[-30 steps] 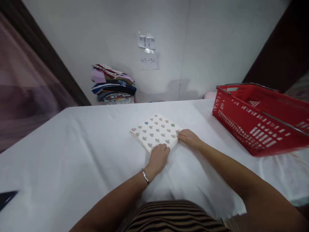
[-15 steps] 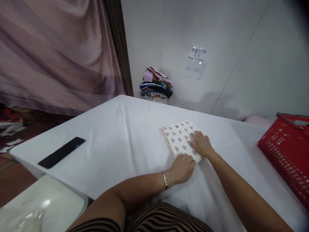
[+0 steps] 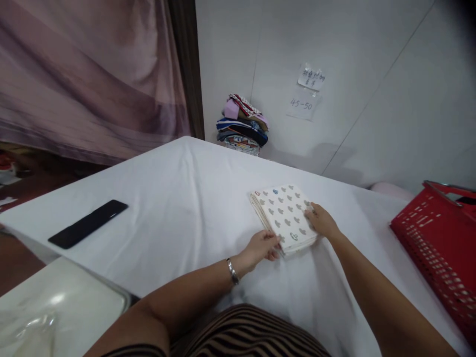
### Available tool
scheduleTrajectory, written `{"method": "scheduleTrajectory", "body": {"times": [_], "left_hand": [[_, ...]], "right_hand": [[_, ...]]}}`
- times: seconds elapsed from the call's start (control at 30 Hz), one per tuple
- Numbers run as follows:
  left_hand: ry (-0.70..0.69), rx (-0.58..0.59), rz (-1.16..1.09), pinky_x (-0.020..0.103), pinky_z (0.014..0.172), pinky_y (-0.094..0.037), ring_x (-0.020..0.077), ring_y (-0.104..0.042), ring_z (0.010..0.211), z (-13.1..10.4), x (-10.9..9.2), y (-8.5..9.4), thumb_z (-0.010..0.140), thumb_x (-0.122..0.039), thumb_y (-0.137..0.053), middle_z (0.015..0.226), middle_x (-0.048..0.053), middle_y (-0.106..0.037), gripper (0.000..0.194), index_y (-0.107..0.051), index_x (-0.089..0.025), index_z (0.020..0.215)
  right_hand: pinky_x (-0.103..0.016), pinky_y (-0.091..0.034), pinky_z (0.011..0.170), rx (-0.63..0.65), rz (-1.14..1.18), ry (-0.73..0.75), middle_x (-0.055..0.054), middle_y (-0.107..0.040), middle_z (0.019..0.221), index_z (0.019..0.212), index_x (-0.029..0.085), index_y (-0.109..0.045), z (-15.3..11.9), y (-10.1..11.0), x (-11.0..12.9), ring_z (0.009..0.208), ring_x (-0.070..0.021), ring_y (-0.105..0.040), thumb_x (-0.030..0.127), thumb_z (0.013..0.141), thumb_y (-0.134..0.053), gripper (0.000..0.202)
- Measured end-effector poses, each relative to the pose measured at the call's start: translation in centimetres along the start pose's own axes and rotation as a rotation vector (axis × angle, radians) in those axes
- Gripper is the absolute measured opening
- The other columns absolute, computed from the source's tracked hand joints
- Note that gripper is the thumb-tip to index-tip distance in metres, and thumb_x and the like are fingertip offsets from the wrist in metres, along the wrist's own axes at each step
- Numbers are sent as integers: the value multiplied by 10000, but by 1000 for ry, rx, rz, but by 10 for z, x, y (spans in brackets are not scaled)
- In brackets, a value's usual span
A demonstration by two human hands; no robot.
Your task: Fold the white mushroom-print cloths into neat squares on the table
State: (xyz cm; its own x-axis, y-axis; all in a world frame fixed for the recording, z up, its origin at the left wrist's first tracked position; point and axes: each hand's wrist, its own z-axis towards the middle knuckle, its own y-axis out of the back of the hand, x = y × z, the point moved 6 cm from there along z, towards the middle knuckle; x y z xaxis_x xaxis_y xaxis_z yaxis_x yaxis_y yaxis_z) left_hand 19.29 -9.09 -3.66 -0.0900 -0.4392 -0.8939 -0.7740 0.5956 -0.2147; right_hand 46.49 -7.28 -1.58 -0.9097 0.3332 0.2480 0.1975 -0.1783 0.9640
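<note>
A folded cream cloth (image 3: 286, 213) with grey printed shapes lies on the white-covered table (image 3: 156, 198), its layers showing along the left and near edges. My left hand (image 3: 262, 246), with a silver bracelet at the wrist, pinches the cloth's near left corner between thumb and fingers. At the right edge, my right hand (image 3: 323, 220) grips the cloth, fingertips on top and the thumb hidden.
A black flat object (image 3: 89, 224) lies on the table's left part. The red basket (image 3: 435, 233) stands at the right edge. Behind the table, folded clothes (image 3: 243, 124) are stacked against the wall. A pink curtain (image 3: 92, 74) hangs at left.
My left hand has moved left to the cloth's near left corner. My right hand has slid off the top to the right edge. More of the print shows.
</note>
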Motion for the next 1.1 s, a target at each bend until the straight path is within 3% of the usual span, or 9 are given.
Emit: {"method": "scheduleTrajectory", "body": {"times": [0.13,0.3,0.47,0.67,0.8,0.9,0.93,1.0,1.1], "left_hand": [[103,53,-37,208,465,-420,88,-590,488,2,0,-23,810,-372,-620,798,50,-679,247,-530,-145,852],[138,74,3,188,397,-287,79,-543,417,9,4,-43,804,-302,-618,676,23,-683,180,-527,-152,759],[122,36,109,202,385,-249,78,-478,362,10,20,-39,817,-244,-583,497,-8,-590,222,-508,-157,626],[59,39,212,203,392,-285,89,-478,367,7,23,-27,818,-427,-594,462,-21,-555,333,-531,-166,622],[-80,-38,329,219,436,-371,95,-489,402,21,1,2,842,-470,-536,519,-11,-574,363,-579,-156,666],[-232,-304,452,235,570,-457,122,-593,594,40,-31,47,853,-329,-524,767,29,-666,200,-627,-159,858],[-290,-415,522,250,659,-477,142,-624,717,45,-43,63,836,-280,-540,882,41,-678,192,-626,-170,967],[-344,-595,640,293,810,-473,185,-617,946,55,-61,90,807,-242,-562,1103,73,-644,351,-573,-179,1153],[-395,-617,803,331,961,-412,225,-502,1197,72,-76,108,789,-219,-573,1354,106,-507,561,-449,-180,1335]], "right_hand": [[-383,-450,872,54,-67,-113,-157,-650,1136,1187,154,-588,4,5,-14,1073,-289,-592,447,924,-340,465],[-386,-432,901,17,-88,-152,-156,-605,1241,1260,147,-551,6,7,-26,1125,-287,-565,454,928,-330,503],[-378,-439,897,63,-50,-187,-143,-631,1211,1223,155,-589,3,-2,-35,1102,-280,-585,490,926,-305,530],[-367,-453,863,77,-58,-152,-134,-666,1122,1187,173,-606,3,2,-32,1051,-268,-606,472,932,-294,502],[-423,-422,939,-51,-69,-26,-160,-588,1252,1281,152,-530,-1,17,-3,1159,-293,-538,457,922,-337,510],[-467,-354,1032,-125,23,195,-145,-493,1377,1323,169,-503,-19,15,41,1283,-291,-431,457,922,-361,513],[-485,-332,1050,-117,57,240,-135,-462,1410,1339,187,-491,-27,10,55,1318,-290,-391,468,926,-359,517],[-529,-304,1062,-45,94,318,-110,-402,1462,1396,235,-426,-45,-5,77,1359,-292,-334,490,933,-352,534],[-581,-242,1080,86,62,436,-83,-347,1498,1425,297,-372,-69,-27,95,1394,-297,-262,520,924,-388,548]]}}
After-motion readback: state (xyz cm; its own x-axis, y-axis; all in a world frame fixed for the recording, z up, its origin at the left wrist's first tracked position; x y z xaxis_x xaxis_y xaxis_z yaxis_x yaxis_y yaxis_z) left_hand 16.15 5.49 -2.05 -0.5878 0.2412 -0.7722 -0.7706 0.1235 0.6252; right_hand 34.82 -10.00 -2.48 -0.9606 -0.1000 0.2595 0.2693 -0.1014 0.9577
